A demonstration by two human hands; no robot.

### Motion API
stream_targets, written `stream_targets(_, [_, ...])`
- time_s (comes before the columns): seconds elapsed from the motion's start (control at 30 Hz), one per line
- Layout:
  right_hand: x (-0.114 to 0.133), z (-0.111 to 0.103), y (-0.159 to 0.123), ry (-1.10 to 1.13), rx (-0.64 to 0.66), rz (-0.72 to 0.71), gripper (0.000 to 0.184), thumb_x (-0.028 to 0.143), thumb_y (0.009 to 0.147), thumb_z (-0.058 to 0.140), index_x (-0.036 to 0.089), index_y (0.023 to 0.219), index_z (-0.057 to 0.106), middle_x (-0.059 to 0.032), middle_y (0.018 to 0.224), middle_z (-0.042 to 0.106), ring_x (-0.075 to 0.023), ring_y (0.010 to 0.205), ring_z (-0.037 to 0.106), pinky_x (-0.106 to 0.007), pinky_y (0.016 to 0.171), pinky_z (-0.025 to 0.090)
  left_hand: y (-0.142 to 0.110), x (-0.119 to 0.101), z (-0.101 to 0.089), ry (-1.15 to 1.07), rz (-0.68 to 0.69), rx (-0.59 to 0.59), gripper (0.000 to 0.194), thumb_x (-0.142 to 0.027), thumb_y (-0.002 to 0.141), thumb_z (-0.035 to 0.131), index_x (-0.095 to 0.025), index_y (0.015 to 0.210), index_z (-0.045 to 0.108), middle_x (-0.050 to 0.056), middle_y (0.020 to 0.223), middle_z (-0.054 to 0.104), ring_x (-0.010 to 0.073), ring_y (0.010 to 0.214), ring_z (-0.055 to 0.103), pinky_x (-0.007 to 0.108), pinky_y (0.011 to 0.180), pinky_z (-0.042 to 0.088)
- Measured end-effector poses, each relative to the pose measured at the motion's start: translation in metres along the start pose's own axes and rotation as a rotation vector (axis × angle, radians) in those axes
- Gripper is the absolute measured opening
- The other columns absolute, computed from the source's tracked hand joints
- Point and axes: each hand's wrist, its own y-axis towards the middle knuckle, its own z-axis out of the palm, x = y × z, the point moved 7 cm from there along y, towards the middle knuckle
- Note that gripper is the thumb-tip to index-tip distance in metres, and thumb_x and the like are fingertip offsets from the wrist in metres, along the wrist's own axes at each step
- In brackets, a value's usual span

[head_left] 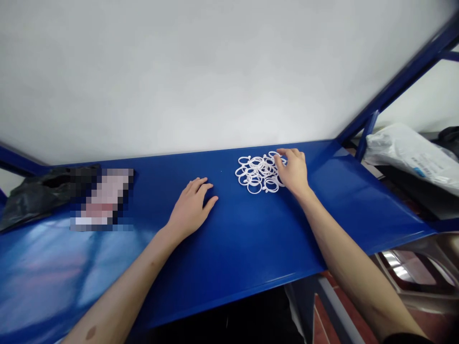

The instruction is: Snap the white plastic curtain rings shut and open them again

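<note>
Head view: white rings [263, 167] lie left of and partly beneath the right hand [294, 173], grip narrowly parted.

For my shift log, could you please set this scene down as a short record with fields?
Left hand: on or just above the blue table, nothing visibly held
White rings: overlapping in a loose heap
Right hand: at the heap's right side; grip unclear
Left side: black bag beside a pixelated object
Far right: pale plastic bag
</note>
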Motion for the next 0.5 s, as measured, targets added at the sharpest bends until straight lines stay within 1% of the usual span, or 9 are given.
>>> stream_targets(0.1, [0.001,0.005,-0.001,0.012,0.055,-0.011,0.048,0.052,0.100,0.045,0.015,0.119,0.070,-0.0172,0.126,0.068,-0.0320,0.120,0.058,-0.054,0.107,0.043,0.001,-0.001,-0.001,-0.002,0.010,0.009,0.042,-0.044,0.101,0.046,-0.016,0.129,0.060,0.014,0.147,0.054,0.0327,0.142,0.043,0.053,0.118,0.038])
stream_targets(0.2, [0.006,0.017,-0.007,-0.056,0.228,-0.021,0.071,0.069,0.095,0.045,0.013,0.137,0.061,-0.0196,0.146,0.055,-0.0368,0.138,0.046,-0.056,0.113,0.038,0.001,-0.001,-0.001,-0.003,0.006,0.028,0.044,-0.044,0.101,0.045,-0.015,0.129,0.060,0.015,0.147,0.054,0.0336,0.143,0.043,0.054,0.118,0.038])
stream_targets(0.27, [0.009,0.026,-0.013,-0.129,0.356,-0.019,0.084,0.076,0.091,0.045,0.013,0.145,0.054,-0.0201,0.153,0.049,-0.0393,0.144,0.041,-0.058,0.116,0.034,0.001,-0.002,-0.001,-0.004,0.003,0.031,0.044,-0.044,0.101,0.045,-0.015,0.130,0.060,0.015,0.148,0.054,0.0340,0.143,0.042,0.055,0.119,0.037])
stream_targets(0.3, [0.011,0.029,-0.015,-0.161,0.402,-0.021,0.087,0.078,0.090,0.044,0.013,0.147,0.052,-0.0200,0.155,0.046,-0.0395,0.145,0.040,-0.058,0.118,0.032,0.001,-0.002,-0.001,-0.008,0.006,0.028,0.043,-0.044,0.101,0.045,-0.015,0.130,0.060,0.015,0.148,0.054,0.0340,0.143,0.043,0.055,0.118,0.037])
stream_targets(0.37, [0.013,0.032,-0.018,-0.208,0.453,-0.027,0.090,0.080,0.090,0.040,0.013,0.151,0.048,-0.0198,0.157,0.044,-0.0396,0.146,0.039,-0.057,0.120,0.029,0.001,-0.002,-0.002,-0.022,0.016,0.020,0.042,-0.043,0.101,0.046,-0.016,0.130,0.061,0.015,0.148,0.054,0.0341,0.142,0.044,0.055,0.118,0.038])
stream_targets(0.5, [0.014,0.034,-0.021,-0.265,0.493,-0.031,0.094,0.083,0.090,0.033,0.014,0.155,0.042,-0.0180,0.160,0.041,-0.0411,0.148,0.034,-0.057,0.121,0.027,0.002,-0.002,-0.001,-0.037,0.022,0.030,0.042,-0.042,0.100,0.048,-0.015,0.131,0.060,0.016,0.149,0.053,0.0349,0.143,0.043,0.056,0.118,0.037])
